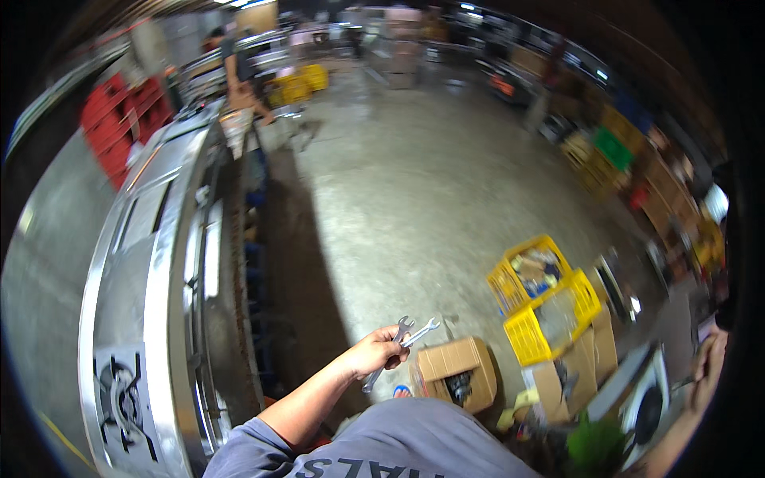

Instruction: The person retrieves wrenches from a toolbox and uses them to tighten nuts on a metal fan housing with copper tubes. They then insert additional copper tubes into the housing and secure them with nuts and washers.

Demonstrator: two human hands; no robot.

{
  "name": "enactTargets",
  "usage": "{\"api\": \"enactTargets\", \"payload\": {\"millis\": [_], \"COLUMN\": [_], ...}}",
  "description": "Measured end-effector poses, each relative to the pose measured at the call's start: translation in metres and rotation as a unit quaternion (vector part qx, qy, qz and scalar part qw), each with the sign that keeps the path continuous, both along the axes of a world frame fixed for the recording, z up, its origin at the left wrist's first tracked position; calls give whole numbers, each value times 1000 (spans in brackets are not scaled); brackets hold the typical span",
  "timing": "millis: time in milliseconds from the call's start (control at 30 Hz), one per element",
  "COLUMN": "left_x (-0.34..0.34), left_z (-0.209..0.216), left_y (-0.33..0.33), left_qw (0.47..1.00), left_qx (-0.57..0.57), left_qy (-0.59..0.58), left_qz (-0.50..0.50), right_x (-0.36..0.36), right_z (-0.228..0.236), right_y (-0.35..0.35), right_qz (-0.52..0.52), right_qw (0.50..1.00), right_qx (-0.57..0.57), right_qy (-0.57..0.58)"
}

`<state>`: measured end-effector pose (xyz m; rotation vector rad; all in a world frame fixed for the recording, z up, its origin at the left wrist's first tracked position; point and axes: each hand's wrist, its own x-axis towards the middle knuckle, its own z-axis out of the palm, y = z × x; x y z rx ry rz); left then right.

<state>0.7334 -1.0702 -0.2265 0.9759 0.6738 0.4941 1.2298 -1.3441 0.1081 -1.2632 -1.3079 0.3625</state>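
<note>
1. Grey T-shirt (406,442) nearest the lens; soft, lightly creased cloth with dark lettering across the chest.
2. Left hand (376,353) extends ahead of the shirt; its grip is clamped around wrenches (421,333), at least two, with forked ends projecting beyond the fingers and a shank end showing below the hand.
3. Wrench location: held in the air above the concrete floor (398,183), near the cardboard box (448,359); no contact with the box evident.
4. Handling, judged: rigid, dense for their size, not fragile; smooth metal could be slippery if oily; best hold is mid-shank, forked ends left free; loosely bundled, they may slide against each other.
5. Right hand (711,354) at the far right rim, blurred and distorted; cannot tell whether its grip is apart, together or on something; a grey panel (681,327) lies nearest.
6. Materials: box of stiff brown card, flaps parted, dark metal part (459,388) inside; yellow crates (529,338) of perforated moulded plastic, beside it to the right.
7. Left side: long steel unit (127,279), bright, straight-edged but bowed by the lens; black burner-like fitting (126,402) at its near end; floor smooth, pale, glossy in patches.
</note>
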Motion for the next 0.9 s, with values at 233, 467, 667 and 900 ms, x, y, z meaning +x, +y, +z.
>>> {"api": "enactTargets", "payload": {"millis": [233, 467, 667, 900], "left_x": [-105, -199, -232, -259], "left_z": [10, 22, 54, 66], "left_y": [56, 173, 343, 537], "left_qw": [904, 839, 903, 970], "left_qx": [-139, -81, -59, -18], "left_qy": [-123, -208, -141, -73], "left_qz": [386, 496, 402, 230], "right_x": [-201, -368, -456, -521], "right_z": [-264, -339, -270, -262], "right_y": [367, 524, 693, 856], "right_qz": [176, 381, 476, 481], "right_qw": [682, 619, 658, 637], "right_qx": [-391, -544, -455, -387], "right_qy": [593, 419, 365, 461]}}
